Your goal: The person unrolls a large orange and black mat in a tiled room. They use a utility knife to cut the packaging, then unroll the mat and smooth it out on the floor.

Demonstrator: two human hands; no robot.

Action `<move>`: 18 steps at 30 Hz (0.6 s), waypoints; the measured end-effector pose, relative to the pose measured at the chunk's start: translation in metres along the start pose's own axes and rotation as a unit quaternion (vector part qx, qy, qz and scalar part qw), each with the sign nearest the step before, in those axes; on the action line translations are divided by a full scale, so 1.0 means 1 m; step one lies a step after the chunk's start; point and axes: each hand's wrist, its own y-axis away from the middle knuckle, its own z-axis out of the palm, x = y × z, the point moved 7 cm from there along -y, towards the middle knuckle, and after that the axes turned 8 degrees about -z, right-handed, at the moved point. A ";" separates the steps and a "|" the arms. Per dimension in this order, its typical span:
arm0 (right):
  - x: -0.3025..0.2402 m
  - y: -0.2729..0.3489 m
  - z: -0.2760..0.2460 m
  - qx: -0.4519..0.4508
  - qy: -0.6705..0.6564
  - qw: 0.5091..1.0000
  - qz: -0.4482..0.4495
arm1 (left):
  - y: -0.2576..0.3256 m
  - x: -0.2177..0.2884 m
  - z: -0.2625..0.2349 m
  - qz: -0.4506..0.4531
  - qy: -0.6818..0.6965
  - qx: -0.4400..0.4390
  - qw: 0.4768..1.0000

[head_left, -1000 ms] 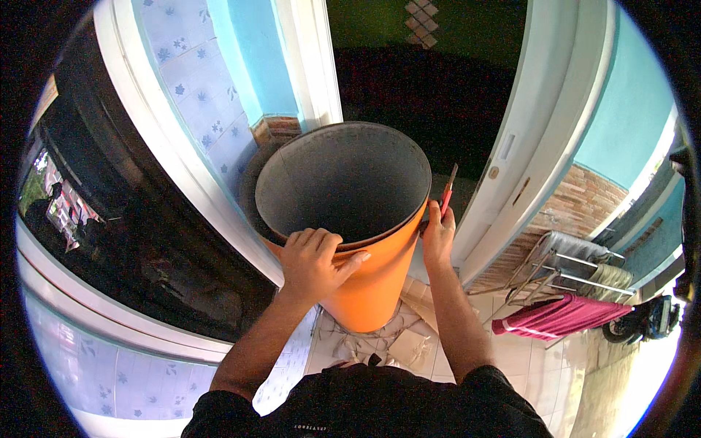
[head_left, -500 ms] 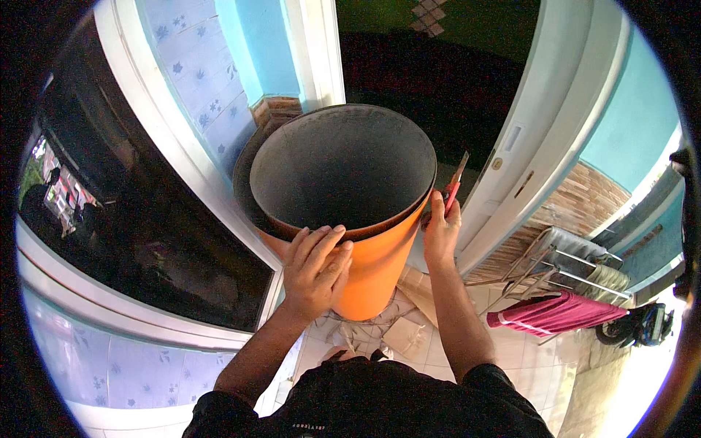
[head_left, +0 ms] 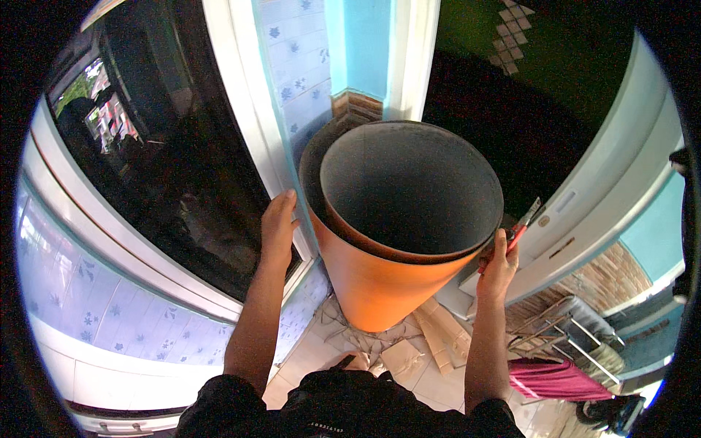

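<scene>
Toward the far edge of the pale-tiled floor (head_left: pixel 298 370), a grey-lined orange sheet roll (head_left: pixel 394 286) stands coiled, no cut visible, right fingers (head_left: pixel 501 242) closed round a red-handled metal-bladed knife (head_left: pixel 517 235), left fingers' (head_left: pixel 290 199) opening and hold unclear.

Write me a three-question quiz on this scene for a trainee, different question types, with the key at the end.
1. Multiple choice. What does the person's right hand hold?
A) a hammer
B) a red-handled cutter knife
C) a paintbrush

2. Fill in the blank. The orange rolled sheet is ____ on its inner face.

3. True or false. The left hand is closer to the white window frame than to the red-handled cutter knife.

Key: 1. B. 2. Grey. 3. True: the left hand is at the edge of the white window frame, on the other side of the orange rolled sheet from the knife.
</scene>
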 end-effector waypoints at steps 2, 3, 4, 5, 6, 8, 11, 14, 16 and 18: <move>0.004 -0.008 0.005 -0.007 -0.018 0.999 0.029 | -0.016 0.005 0.005 -0.017 0.008 -0.018 1.000; 0.001 -0.012 0.008 -0.020 -0.028 0.999 0.011 | -0.022 0.008 0.009 -0.018 0.014 -0.031 0.999; -0.001 -0.014 0.008 -0.019 -0.030 0.999 0.006 | -0.027 0.012 0.011 0.001 0.005 -0.023 1.000; -0.002 -0.017 0.007 -0.018 -0.031 0.999 0.001 | -0.029 0.013 0.015 0.004 0.003 -0.041 0.999; -0.003 -0.017 0.008 -0.030 -0.060 0.998 0.000 | -0.030 0.010 0.018 0.000 -0.004 -0.056 0.998; 0.000 -0.017 0.003 -0.028 -0.038 0.998 0.042 | -0.030 0.004 0.020 -0.007 0.005 -0.076 0.997; 0.001 -0.017 -0.003 -0.036 -0.031 0.997 0.060 | -0.036 -0.006 0.018 -0.015 0.043 -0.096 0.994; 0.001 -0.025 -0.007 -0.023 -0.020 0.998 0.058 | -0.066 -0.006 0.020 -0.010 0.079 -0.107 0.991; 0.003 -0.032 -0.005 -0.030 -0.002 0.997 0.066 | -0.099 -0.001 0.035 -0.019 0.114 -0.159 0.980; 0.003 -0.038 0.003 -0.053 -0.016 0.997 0.058 | -0.139 0.008 0.058 -0.040 0.146 -0.243 0.958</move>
